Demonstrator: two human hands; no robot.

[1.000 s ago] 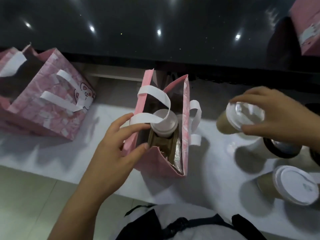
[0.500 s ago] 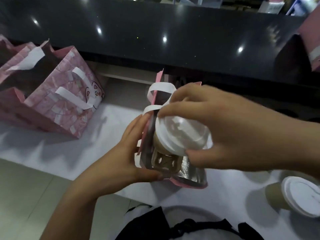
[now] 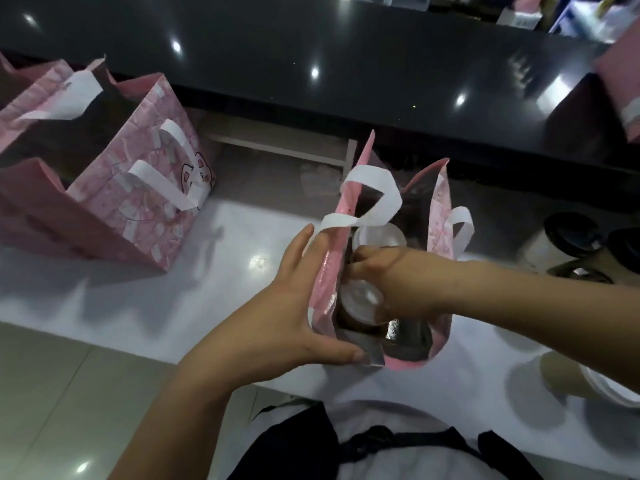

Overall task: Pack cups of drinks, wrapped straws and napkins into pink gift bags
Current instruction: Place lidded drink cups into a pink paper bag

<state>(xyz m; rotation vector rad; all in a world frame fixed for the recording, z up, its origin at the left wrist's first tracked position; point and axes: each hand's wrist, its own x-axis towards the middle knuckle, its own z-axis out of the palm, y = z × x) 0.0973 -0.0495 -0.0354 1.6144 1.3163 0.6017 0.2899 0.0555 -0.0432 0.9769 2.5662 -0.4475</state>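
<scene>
A narrow pink gift bag (image 3: 440, 202) with white ribbon handles stands open on the white counter (image 3: 242, 265). My left hand (image 3: 287, 306) steadies it, fingers flat against the bag's left wall and thumb pressed along its near wall. My right hand (image 3: 398, 282) reaches down into the bag and grips a brown cup by its white lid (image 3: 360, 299) in the near half. A second white-lidded cup (image 3: 381, 235) sits in the far half of the bag. I see no straws or napkins.
A wider pink gift bag (image 3: 138, 188) stands open at the left. Dark-lidded cups (image 3: 561, 244) stand to the right, and a white-lidded cup (image 3: 568, 379) lies nearer under my right forearm. A raised black counter (image 3: 311, 64) runs along the back, with another pink bag (image 3: 620, 81) on it.
My right hand brought a cup from the right, over the bag, then lowered it into the near half. My left hand slid from the rim down to the bag's side.
</scene>
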